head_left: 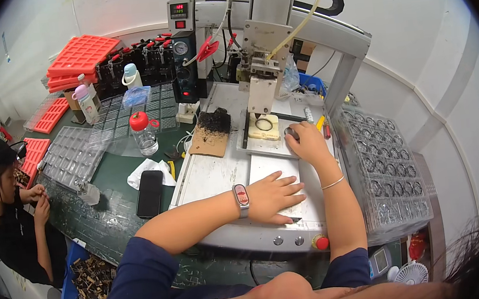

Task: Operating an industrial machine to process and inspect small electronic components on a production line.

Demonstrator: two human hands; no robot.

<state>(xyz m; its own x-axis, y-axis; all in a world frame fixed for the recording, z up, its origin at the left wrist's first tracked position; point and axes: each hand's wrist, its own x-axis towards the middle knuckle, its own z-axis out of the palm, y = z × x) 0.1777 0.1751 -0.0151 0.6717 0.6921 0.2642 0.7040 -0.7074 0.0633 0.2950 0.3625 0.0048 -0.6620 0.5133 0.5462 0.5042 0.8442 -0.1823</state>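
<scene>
Head view, and the green desk (76, 210) ran wide across the left, with a big white machine (213, 178) beside it! A co-worker (22, 225) in black was there at far left, both hands raised close together. Over on the right rose a stack of clear trays (384, 163), rows of dark rings showing through. Down the scale we went: a white plate (270, 164) lay on the machine bed, and there was the left hand (274, 198), palm down on it, fingers spread wide! Just beyond sat a shallow metal tray (274, 147), and left of that a brown board (207, 145), blackened at its far end. The right hand (308, 141) was at the tray's right side, fingers curled round a small dark piece (291, 134), thumb against it; its underside was hidden. A pale block (263, 125) rested inside the tray, right under the machine's head, and on top, lying flat, was a thin dark ring (264, 130)!
</scene>
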